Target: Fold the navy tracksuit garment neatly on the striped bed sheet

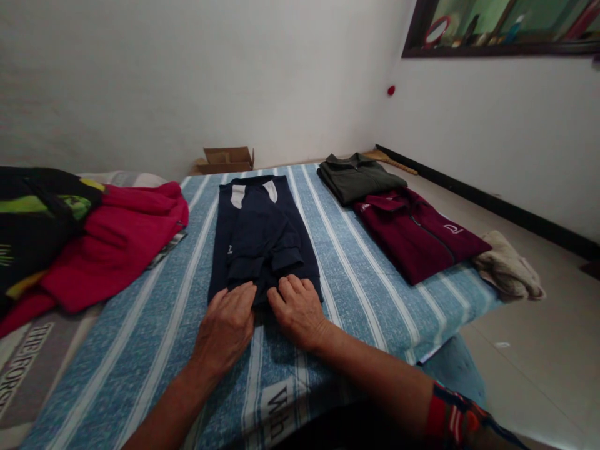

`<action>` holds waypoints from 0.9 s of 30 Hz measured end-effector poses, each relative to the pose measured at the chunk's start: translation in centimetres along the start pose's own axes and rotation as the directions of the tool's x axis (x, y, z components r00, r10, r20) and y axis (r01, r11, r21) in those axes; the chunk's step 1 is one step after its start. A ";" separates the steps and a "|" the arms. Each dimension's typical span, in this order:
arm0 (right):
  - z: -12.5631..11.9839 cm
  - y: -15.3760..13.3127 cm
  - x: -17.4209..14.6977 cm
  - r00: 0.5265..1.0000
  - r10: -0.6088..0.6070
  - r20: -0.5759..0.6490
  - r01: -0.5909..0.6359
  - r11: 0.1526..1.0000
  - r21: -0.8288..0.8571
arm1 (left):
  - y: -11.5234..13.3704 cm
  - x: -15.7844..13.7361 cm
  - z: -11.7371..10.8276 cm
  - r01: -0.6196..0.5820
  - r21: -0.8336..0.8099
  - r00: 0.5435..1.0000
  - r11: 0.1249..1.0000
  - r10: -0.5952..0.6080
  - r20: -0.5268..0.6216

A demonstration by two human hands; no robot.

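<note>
A navy jacket (262,219) with white shoulder patches lies face up in a long narrow shape, its sleeves folded in over the front and both cuffs near the lower end. At its hem, my left hand (228,322) grips the cloth on the left, fingers curled over the edge. A short gap to the right, my right hand (297,309) holds the same hem, fingers bent and pressed together. My thumbs are mostly hidden under the fabric.
Folded dark green (359,178) and maroon (417,231) jackets lie on the right of the blue striped bedspread (178,306), beside a beige cloth (509,265). Pink (126,240) and black (42,219) garments are heaped at left. A cardboard box (225,161) stands by the wall.
</note>
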State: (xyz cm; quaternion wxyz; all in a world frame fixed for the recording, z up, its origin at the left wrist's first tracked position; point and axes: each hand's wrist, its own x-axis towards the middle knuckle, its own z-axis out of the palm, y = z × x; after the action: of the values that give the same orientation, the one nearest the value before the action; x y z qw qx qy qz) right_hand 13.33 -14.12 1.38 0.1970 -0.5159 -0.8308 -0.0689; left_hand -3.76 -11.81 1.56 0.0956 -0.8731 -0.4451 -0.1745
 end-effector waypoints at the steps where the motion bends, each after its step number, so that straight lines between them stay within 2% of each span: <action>1: 0.0 0.0 -0.1 1.000 0.007 -0.011 -0.007 1.000 0.004 | 0.0 -0.1 0.0 -0.005 0.002 1.000 1.000 0.005 -0.003; 8: 0.6 0.8 -1.8 0.974 0.129 -0.184 -0.115 0.990 0.085 | 0.1 -1.4 -0.1 -0.033 0.049 0.998 0.998 0.035 -0.050; 14: 1.0 1.8 -2.8 0.950 0.177 -0.256 -0.143 0.979 0.143 | 0.4 -1.9 0.0 -0.035 0.073 0.994 0.997 0.042 -0.099; 20: 1.7 1.5 -2.9 0.964 0.156 -0.214 -0.144 0.987 0.071 | 0.7 -2.1 0.3 0.012 0.069 0.998 0.998 -0.008 -0.061; 27: 1.7 0.5 -1.8 0.991 0.053 -0.122 -0.057 0.998 -0.030 | 1.1 -1.4 0.6 0.024 0.124 1.000 0.992 -0.022 -0.011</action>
State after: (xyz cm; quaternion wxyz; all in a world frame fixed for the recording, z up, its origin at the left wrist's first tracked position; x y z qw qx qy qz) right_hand 13.99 -14.83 -0.89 0.2403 -0.5368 -0.8015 -0.1085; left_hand -3.50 -13.25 0.45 0.1498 -0.8594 -0.4646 -0.1520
